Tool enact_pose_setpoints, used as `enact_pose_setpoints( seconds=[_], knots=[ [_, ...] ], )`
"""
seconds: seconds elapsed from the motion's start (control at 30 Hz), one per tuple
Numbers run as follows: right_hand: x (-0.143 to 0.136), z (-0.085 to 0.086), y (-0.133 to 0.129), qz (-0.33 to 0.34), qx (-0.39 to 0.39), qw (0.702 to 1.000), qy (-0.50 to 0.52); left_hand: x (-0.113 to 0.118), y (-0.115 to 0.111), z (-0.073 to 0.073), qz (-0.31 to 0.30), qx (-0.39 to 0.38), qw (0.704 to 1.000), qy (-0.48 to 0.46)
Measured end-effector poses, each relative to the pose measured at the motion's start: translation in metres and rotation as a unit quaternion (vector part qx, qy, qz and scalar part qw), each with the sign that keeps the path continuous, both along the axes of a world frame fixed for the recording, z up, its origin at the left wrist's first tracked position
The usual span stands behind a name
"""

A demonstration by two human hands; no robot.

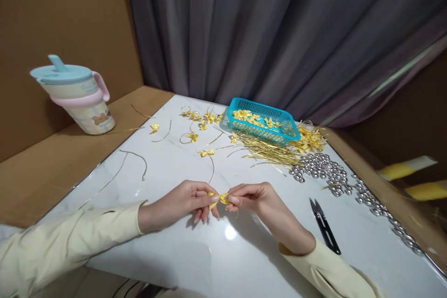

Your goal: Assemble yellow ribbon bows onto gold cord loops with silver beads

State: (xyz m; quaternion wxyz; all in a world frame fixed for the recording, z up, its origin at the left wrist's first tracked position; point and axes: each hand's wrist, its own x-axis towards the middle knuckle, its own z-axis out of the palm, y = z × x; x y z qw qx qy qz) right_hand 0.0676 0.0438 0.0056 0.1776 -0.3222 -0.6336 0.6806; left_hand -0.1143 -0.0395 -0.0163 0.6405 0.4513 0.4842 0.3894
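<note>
Both hands meet over the white table (167,247), near its front. A small yellow ribbon bow (223,198) is pinched between them. My left hand (195,200) grips one side of it between thumb and index finger, the other fingers loosely curled below. My right hand (253,198) pinches the opposite side with thumb and fingertips. Beyond the hands lies another yellow bow (207,152) with gold cord. Black thread snips (324,226) rest to the right of my right hand.
A blue basket (263,137) of yellow bows stands at the back. Gold cords (270,150) lie before it, with silver rings (323,167) along the right. A lidded cup (82,102) stands at left; loose cords (104,186) lie nearer.
</note>
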Motion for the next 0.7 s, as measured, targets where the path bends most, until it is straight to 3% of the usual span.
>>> enact_pose_setpoints(
  seconds=[0.27, 0.7],
  knots=[
    [0.003, -0.003, -0.004, -0.080, 0.090, 0.991, -0.064, -0.007, 0.004, 0.002, 0.017, -0.072, 0.995, -0.061],
    [0.004, -0.010, -0.023, 0.041, 0.228, 0.963, -0.137, -0.013, 0.005, 0.007, 0.012, -0.117, 0.992, -0.052]
  ],
)
